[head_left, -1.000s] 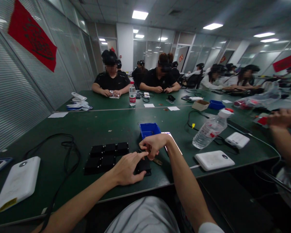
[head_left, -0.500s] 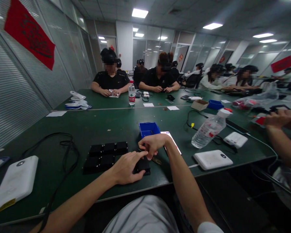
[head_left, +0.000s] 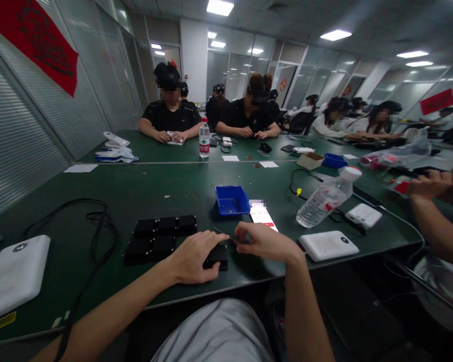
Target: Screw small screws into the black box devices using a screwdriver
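My left hand (head_left: 192,257) lies over a small square black box (head_left: 217,260) near the table's front edge, its thumb on the near side and its index finger stretched towards my right hand. My right hand (head_left: 262,242) is closed at the fingertips on a thin, dark, rod-like tool (head_left: 221,231), whose exact kind I cannot make out. The tool slants up to the left beyond the box. Left of my hands, several similar black boxes (head_left: 160,236) stand grouped in two rows, with small shiny bits at their corners. Behind my hands sits a blue bin (head_left: 232,201) with a few tiny parts inside.
A lit phone (head_left: 263,216) lies beside the bin. To the right are a tilted water bottle (head_left: 326,198) and a white power bank (head_left: 329,245). At left lie a black cable (head_left: 107,226) and another white power bank (head_left: 18,276). Co-workers sit across and at right.
My right hand has turned and moved right and down, away from above the box, and the thin tool now slants up to the left. My left hand stays on the box. The view has shifted slightly.
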`<state>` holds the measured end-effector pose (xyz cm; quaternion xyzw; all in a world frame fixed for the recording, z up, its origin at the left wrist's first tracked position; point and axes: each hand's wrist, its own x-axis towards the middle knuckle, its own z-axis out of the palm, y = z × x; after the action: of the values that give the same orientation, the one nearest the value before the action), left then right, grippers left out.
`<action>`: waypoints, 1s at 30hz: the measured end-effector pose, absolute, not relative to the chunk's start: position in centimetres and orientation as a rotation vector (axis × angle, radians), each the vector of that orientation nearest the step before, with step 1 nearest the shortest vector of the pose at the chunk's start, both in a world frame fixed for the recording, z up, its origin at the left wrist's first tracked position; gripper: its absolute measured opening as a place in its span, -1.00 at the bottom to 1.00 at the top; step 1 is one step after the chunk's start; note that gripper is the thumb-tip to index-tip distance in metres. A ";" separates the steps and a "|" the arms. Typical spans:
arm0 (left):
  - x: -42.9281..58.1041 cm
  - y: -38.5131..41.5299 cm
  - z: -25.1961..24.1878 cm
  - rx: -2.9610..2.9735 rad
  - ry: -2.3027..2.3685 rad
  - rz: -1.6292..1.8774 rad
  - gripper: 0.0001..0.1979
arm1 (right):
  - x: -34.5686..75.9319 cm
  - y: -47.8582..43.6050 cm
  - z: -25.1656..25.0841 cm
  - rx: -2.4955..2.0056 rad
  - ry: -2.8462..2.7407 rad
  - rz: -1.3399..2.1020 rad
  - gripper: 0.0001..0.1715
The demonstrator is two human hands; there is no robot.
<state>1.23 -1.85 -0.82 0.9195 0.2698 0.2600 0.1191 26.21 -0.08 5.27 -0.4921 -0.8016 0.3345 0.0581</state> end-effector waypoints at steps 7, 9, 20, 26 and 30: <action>1.3 -1.6 -0.9 2.668 0.799 0.758 -0.45 | 26.3 -1.6 2.7 -1.663 -2.380 0.704 -0.65; 1.3 -1.6 -1.0 2.672 0.805 0.741 -0.50 | 26.4 -1.5 2.6 -1.647 -2.361 0.705 -0.69; 1.3 -1.7 -1.1 2.676 0.785 0.741 -0.59 | 25.9 -3.0 5.4 -1.339 -1.622 0.486 -0.64; 1.3 -1.5 -1.2 2.669 0.787 0.715 -0.63 | 24.0 -4.1 5.2 -1.151 -1.423 0.462 -0.74; 1.3 -1.5 -1.0 2.663 0.799 0.687 -0.63 | 22.7 -4.5 4.6 -1.071 -1.414 0.466 -0.73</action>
<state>1.32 -1.51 -1.04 0.9209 0.2764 0.2376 0.1383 22.73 -4.53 4.61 -0.4635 -0.6122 0.2017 0.6081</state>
